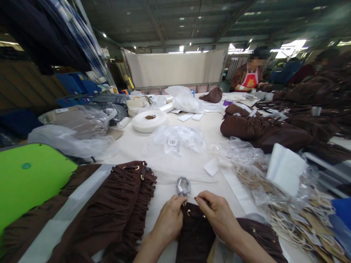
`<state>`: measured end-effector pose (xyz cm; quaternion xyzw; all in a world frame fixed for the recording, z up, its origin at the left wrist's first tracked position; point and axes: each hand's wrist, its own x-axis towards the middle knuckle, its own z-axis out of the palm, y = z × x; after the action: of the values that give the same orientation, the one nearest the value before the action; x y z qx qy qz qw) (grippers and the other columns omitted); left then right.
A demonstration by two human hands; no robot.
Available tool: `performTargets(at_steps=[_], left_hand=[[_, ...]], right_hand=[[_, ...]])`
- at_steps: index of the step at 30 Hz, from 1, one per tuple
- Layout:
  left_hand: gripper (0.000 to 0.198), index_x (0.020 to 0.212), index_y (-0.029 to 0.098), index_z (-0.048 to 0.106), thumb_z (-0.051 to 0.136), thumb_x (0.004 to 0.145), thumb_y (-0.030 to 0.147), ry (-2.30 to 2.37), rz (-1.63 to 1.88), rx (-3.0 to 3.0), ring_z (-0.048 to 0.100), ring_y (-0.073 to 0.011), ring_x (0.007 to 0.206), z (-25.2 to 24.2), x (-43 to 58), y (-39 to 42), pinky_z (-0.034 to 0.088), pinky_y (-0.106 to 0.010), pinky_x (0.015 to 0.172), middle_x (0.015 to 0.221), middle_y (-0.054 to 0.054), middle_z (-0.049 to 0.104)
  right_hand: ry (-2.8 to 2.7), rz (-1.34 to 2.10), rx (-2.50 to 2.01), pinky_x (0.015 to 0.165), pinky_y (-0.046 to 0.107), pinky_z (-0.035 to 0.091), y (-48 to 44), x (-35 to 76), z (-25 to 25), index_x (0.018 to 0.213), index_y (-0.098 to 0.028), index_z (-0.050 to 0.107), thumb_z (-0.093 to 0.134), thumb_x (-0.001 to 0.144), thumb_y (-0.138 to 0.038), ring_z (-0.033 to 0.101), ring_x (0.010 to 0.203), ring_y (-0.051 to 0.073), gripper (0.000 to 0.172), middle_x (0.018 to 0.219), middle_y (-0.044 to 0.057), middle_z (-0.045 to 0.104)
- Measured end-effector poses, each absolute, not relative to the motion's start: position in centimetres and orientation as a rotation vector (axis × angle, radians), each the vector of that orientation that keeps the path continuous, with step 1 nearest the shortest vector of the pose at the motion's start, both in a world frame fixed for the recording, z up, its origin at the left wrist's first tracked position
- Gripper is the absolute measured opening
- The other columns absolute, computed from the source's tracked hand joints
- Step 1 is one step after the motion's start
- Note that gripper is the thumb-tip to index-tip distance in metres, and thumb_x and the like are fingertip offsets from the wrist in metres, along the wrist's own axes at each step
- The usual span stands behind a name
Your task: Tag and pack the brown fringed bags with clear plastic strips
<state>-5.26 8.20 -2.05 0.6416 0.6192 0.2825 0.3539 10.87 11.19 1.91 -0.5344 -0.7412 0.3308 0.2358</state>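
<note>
2 hands [171, 219] [221, 213] at brn bag [196, 233], sm. roll [185, 192] just beyond, tags [308, 223] R

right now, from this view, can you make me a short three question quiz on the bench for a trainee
1. Which of these is nearest to both the left hand and the right hand?
a) the green panel
b) a brown bag
c) the red apron

2. True or false: the white roll lies to the left of the barcode in the picture.

3. Fill the gap: the strung tags lie on the person's ____ side.

Key: 1. b; 2. true; 3. right
</note>
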Motion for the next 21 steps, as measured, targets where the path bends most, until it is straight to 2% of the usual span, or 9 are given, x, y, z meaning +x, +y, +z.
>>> performTargets(at_steps=[4,8,15,21], left_hand=[[0.036,0.092,0.022,0.067,0.039,0.076,0.005,1.62,0.683,1.781,0.059,-0.0195,0.082,-2.1,-6.4,8.8,0.043,-0.027,0.074,0.085,-0.006,0.062],[0.031,0.095,0.019,0.065,0.041,0.079,0.008,1.645,0.681,1.809,0.06,-0.0211,0.083,-2.7,-6.7,9.0,0.045,-0.028,0.076,0.087,-0.008,0.063],[0.029,0.093,0.017,0.064,0.044,0.076,0.005,1.645,0.77,1.847,0.06,-0.0191,0.081,-3.8,-7.0,9.2,0.047,-0.028,0.074,0.084,-0.007,0.061],[0.031,0.098,0.016,0.063,0.045,0.076,0.004,1.634,0.847,1.83,0.06,-0.0177,0.079,-4.2,-6.9,8.8,0.049,-0.027,0.074,0.085,-0.007,0.061]], right_hand=[[-2.155,0.921,-1.498,0.06,0.024,0.038,12.0,10.2,1.3,0.074,-0.018,0.063,0.043,0.087,-0.026,0.058,0.065,0.015,0.025,0.068,0.002,0.064],[-2.345,0.85,-1.449,0.065,0.023,0.039,12.5,10.0,0.4,0.079,-0.018,0.065,0.045,0.088,-0.021,0.06,0.071,0.015,0.022,0.074,0.002,0.064],[-2.65,0.586,-1.39,0.063,0.023,0.037,13.4,10.0,0.1,0.081,-0.019,0.064,0.044,0.091,-0.02,0.058,0.07,0.014,0.022,0.074,0.002,0.059],[-2.787,0.534,-1.339,0.062,0.023,0.035,14.6,9.4,0.8,0.08,-0.02,0.063,0.045,0.09,-0.019,0.057,0.07,0.014,0.021,0.074,0.002,0.059]])
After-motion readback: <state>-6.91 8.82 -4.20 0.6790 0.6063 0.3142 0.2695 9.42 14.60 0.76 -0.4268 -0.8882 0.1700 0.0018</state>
